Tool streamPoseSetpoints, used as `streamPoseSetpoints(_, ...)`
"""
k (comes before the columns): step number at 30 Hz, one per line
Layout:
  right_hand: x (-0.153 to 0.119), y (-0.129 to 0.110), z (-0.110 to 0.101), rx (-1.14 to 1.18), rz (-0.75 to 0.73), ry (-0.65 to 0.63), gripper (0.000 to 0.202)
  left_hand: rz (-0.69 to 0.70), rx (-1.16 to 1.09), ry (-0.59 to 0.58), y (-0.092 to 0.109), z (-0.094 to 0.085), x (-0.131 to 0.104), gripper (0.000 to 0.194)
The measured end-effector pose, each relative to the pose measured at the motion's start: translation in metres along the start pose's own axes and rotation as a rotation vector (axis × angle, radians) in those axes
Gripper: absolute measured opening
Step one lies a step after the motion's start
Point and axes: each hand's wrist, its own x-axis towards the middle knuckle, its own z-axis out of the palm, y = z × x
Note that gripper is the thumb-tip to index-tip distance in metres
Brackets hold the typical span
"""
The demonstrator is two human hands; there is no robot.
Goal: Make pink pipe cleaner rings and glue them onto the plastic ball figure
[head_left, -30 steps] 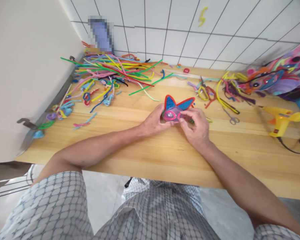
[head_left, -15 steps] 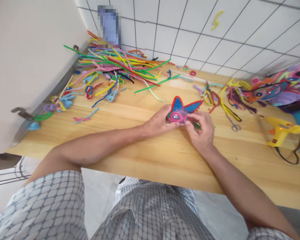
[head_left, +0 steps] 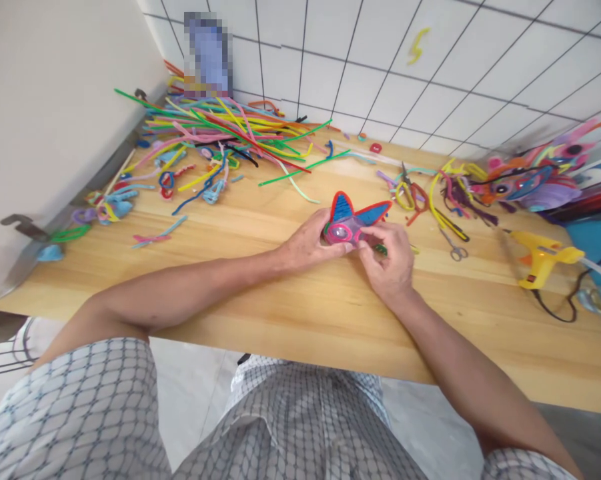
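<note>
Between my hands is a pipe-cleaner animal head (head_left: pixel 347 221), purple with blue, red-edged pointed ears and a pink ring around an eye. My left hand (head_left: pixel 307 240) is closed on its left side, thumb along the lower edge. With thumb and fingers pinched, my right hand (head_left: pixel 390 257) grips its right side by the second pink ring, which the fingers partly cover. A bit of green shows behind the right fingers; what it belongs to is hidden.
Loose pipe cleaners (head_left: pixel 230 127) lie heaped at the back left. Right of my hands are orange-handled scissors (head_left: pixel 417 200), small grey scissors (head_left: pixel 457 252) and a yellow glue gun (head_left: pixel 543 257) with a black cord. Finished-looking colourful pipe-cleaner figures (head_left: pixel 535 180) stand at the far right.
The view has shifted slightly, so everything sits a little further left. Both hands keep their hold on the animal head, with hardly any visible movement.
</note>
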Motion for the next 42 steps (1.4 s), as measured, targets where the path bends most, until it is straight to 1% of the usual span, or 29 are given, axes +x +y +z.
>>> streamPoseSetpoints(3, -0.001, -0.002, 0.002, -0.003, -0.008, 0.007, 0.024, -0.079, -0.023, 0.02, 0.008, 0.0, -0.001, 0.055)
streamPoseSetpoints(5, -0.001, -0.004, 0.003, 0.0, -0.013, 0.007, 0.026, -0.107, -0.063, 0.025, 0.011, 0.0, -0.001, 0.055)
streamPoseSetpoints(8, -0.002, -0.007, 0.002, -0.01, -0.002, -0.009, 0.027, -0.107, -0.097, 0.031, 0.012, 0.0, -0.001, 0.059)
streamPoseSetpoints(12, -0.003, -0.009, 0.002, -0.017, 0.027, -0.036, 0.026, -0.099, -0.087, 0.049, 0.009, 0.001, 0.0, 0.061)
streamPoseSetpoints(19, -0.003, -0.011, 0.003, -0.041, -0.01, -0.022, 0.026, -0.133, -0.127, 0.011, 0.009, 0.0, -0.001, 0.064)
streamPoseSetpoints(23, -0.002, -0.012, 0.0, 0.012, -0.045, -0.011, 0.031, -0.159, -0.178, -0.003, 0.01, -0.001, -0.001, 0.063)
streamPoseSetpoints(25, -0.002, -0.011, -0.004, 0.047, -0.014, -0.012, 0.034, -0.184, -0.197, -0.011, 0.011, -0.002, -0.002, 0.065)
streamPoseSetpoints(27, -0.005, -0.009, -0.008, 0.075, 0.05, -0.002, 0.035, -0.212, -0.227, -0.002, 0.012, -0.003, -0.003, 0.068)
streamPoseSetpoints(30, -0.009, -0.006, -0.012, 0.128, 0.142, 0.025, 0.035, -0.289, -0.302, 0.047, 0.014, -0.006, -0.005, 0.07)
streamPoseSetpoints(32, -0.011, -0.005, -0.012, 0.17, 0.186, 0.013, 0.036, -0.347, -0.373, 0.065, 0.015, -0.009, -0.006, 0.07)
streamPoseSetpoints(35, -0.012, -0.006, -0.011, 0.213, 0.211, -0.023, 0.04, -0.408, -0.487, 0.054, 0.015, -0.014, -0.005, 0.07)
streamPoseSetpoints(38, -0.013, -0.006, -0.01, 0.232, 0.214, -0.034, 0.043, -0.41, -0.54, 0.058, 0.01, -0.017, -0.004, 0.067)
streamPoseSetpoints(42, -0.015, -0.006, -0.007, 0.236, 0.195, -0.046, 0.049, -0.354, -0.508, 0.051, 0.001, -0.018, -0.001, 0.064)
